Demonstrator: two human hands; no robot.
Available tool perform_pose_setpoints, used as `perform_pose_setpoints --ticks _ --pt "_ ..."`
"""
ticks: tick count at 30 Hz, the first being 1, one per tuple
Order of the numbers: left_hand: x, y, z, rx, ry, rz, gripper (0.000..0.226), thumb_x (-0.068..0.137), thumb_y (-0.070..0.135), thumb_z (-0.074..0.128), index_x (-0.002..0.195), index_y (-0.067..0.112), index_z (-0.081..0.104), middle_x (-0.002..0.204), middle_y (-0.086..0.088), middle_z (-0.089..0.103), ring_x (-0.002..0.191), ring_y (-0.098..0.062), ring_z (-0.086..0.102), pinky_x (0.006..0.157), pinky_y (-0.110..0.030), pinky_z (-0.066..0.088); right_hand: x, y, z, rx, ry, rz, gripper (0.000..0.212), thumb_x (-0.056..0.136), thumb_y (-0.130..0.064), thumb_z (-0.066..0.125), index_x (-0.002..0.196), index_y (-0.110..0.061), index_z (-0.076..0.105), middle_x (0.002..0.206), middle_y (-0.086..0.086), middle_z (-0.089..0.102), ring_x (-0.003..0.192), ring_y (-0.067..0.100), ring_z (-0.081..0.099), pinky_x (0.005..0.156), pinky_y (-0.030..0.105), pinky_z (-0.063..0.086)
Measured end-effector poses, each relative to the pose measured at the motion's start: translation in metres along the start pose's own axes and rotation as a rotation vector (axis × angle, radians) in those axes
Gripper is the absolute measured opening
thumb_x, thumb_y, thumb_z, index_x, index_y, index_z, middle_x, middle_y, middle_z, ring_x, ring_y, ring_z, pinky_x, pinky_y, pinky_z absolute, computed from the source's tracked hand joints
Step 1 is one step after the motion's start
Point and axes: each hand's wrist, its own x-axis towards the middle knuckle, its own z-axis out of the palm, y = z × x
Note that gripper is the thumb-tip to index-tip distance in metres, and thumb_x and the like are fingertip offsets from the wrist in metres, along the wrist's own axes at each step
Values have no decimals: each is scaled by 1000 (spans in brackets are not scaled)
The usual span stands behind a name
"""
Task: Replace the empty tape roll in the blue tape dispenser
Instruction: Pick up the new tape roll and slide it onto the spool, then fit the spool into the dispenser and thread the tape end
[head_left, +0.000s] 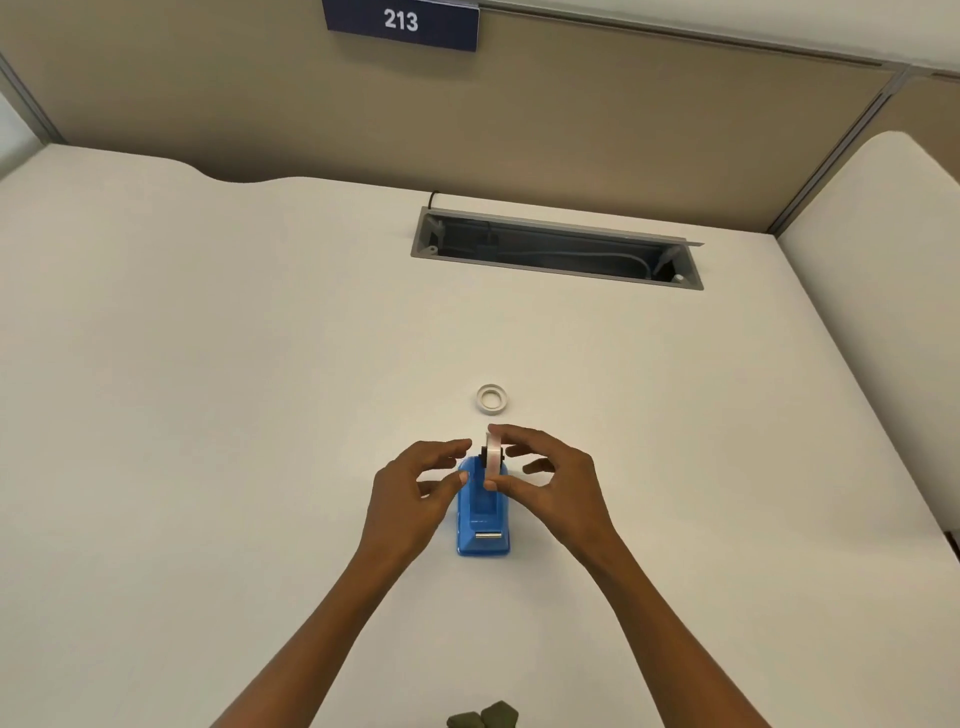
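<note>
A blue tape dispenser (483, 525) stands on the white desk (208, 415), its metal cutter facing me. My right hand (550, 483) pinches a white tape roll (493, 454) with a black hub, held upright on edge just above the dispenser's rear cradle. My left hand (415, 486) is at the dispenser's left side, thumb tip on the blue body, fingers spread. A thin, white empty tape ring (491, 399) lies flat on the desk just beyond the hands.
An open grey cable tray (556, 249) is sunk into the desk at the back. A beige partition with a "213" sign (401, 22) rises behind. A second desk (883, 260) adjoins on the right. Dark green shoe tips (483, 717) show at the bottom edge.
</note>
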Motion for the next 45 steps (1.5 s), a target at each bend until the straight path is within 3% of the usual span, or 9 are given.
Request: perform_pose_setpoints --ticks 6,15,21,28,32,36,38,41,45 --pt "-4 -16 3 30 -31 -44 32 83 14 67 110 29 61 110 10 61 96 -1 57 65 -1 44 3 13 4 -37 -28 61 51 69 -19 81 113 -38 61 108 -21 63 99 0 61 75 10 48" --pt "-1 -19 9 -3 -50 -71 35 80 15 70 114 17 62 118 -5 65 102 -15 60 80 -22 49 4 18 7 -56 -86 89 49 71 -17 80 116 -23 63 120 -4 65 108 12 59 84 28 53" --pt "-1 -22 11 -21 -50 -53 40 78 15 72 116 17 60 116 -3 64 99 -14 60 72 -11 47 5 21 8 -70 -98 88 49 72 -14 79 118 -16 63 124 2 62 109 15 58 82 24 54" --pt "0 -30 13 51 -87 62 45 79 19 71 113 40 48 118 6 53 95 -5 57 67 -1 46 8 23 9 -87 -117 87 49 73 -13 78 119 -21 61 123 0 61 108 13 57 74 11 50" --pt "2 -35 15 190 -166 165 58 79 24 71 110 60 37 123 16 41 107 -5 47 85 -11 43 8 19 8 4 -106 116 51 75 -10 76 121 -24 59 119 -3 63 101 7 59 70 5 49" --pt "6 -39 17 277 -200 206 57 78 30 72 124 46 42 139 17 39 120 -1 35 101 -28 35 8 18 8 22 -87 95 42 75 -10 77 113 -20 61 111 -5 65 98 7 60 69 5 49" --pt "9 -39 17 267 -191 210 57 78 30 72 122 46 41 135 20 41 121 -3 37 101 -27 33 8 18 8 35 -66 90 38 75 -12 77 109 -19 61 107 -6 66 96 6 61 69 6 49" --pt "13 -42 18 286 -171 183 51 79 30 71 124 36 49 134 7 51 123 -14 44 99 -26 31 6 20 8 47 -46 72 31 76 -16 76 103 -20 61 104 -8 66 96 4 61 70 9 51" --pt "16 -44 17 308 -173 208 49 79 33 70 124 32 51 129 11 51 119 -4 37 97 -20 25 1 25 6 60 -58 -2 16 80 -11 70 94 -19 68 108 -6 66 101 3 60 72 12 51"
